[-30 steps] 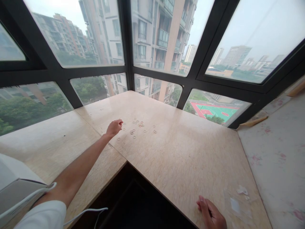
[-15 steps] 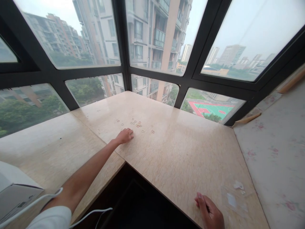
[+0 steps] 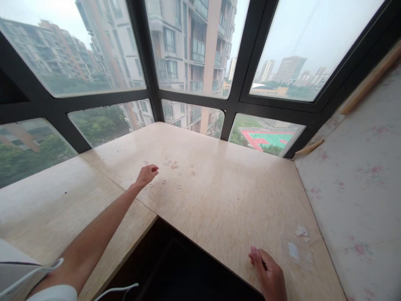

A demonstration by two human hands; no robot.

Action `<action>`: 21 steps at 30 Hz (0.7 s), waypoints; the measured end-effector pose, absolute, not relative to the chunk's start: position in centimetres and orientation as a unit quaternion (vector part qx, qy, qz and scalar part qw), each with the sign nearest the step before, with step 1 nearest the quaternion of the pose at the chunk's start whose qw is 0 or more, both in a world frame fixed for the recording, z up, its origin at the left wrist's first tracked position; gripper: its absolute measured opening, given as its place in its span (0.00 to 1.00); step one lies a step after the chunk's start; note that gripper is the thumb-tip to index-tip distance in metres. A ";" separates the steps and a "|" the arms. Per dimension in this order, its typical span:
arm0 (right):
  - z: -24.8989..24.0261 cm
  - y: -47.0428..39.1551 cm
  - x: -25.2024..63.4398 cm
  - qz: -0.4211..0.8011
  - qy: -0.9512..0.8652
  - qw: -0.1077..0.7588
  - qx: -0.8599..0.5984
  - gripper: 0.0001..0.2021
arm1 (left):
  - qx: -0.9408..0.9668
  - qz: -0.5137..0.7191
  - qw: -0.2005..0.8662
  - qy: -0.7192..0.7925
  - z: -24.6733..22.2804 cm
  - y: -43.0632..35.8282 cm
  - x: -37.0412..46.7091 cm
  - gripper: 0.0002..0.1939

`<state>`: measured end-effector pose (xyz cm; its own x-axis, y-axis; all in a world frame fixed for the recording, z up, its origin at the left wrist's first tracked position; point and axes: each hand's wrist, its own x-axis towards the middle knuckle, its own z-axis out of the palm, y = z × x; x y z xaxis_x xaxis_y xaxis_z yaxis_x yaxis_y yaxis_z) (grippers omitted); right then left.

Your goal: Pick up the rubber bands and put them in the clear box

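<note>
Small thin rings [image 3: 173, 167] lie scattered on the pale stone-look counter [image 3: 219, 200], most of them in a loose cluster beyond my left hand. My left hand [image 3: 146, 175] is just above the counter among them, thumb and fingertips pinched together; whatever is between them is too small to make out. Nearer to me lie a ring [image 3: 164, 182] and another ring [image 3: 179, 187]. My right hand [image 3: 268, 269] rests closed at the counter's front edge, its thumb against the curled fingers. The inside of that hand is hidden. Beside it lies a clear plastic bag [image 3: 296, 251].
A small white piece [image 3: 301, 231] lies by the bag. White cables [image 3: 117, 288] run near my left arm, beside a white box [image 3: 15, 267] at the left edge. Dark window frames [image 3: 191, 104] border the back; a flowered wall [image 3: 360, 200] stands at right.
My left hand has lifted a little and moved back left, its fingers now pinched, uncovering rings on the counter. My right hand stays closed. The whole view has shifted slightly.
</note>
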<state>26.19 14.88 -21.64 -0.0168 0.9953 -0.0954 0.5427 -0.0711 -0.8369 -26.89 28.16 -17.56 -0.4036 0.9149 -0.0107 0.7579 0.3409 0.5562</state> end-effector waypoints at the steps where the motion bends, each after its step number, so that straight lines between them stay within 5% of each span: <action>1: -21.7 14.9 26.2 0.370 -0.611 0.306 -0.630 0.25 | 0.515 0.250 0.169 0.802 -17.3 28.1 -27.2 0.14; 8: -21.8 14.9 26.2 0.369 -0.615 0.311 -0.624 0.24 | 0.459 0.444 0.325 0.697 -16.0 28.5 -27.4 0.22; 21: -22.2 14.7 26.4 0.374 -0.609 0.305 -0.629 0.24 | 0.564 0.364 0.150 0.725 -15.5 31.0 -24.6 0.15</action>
<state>26.37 14.75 -22.21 -0.0222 0.9949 -0.0985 0.5379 -0.0712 -0.8400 -24.60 31.03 -15.47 -0.3178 0.9283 0.1933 0.7096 0.0976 0.6978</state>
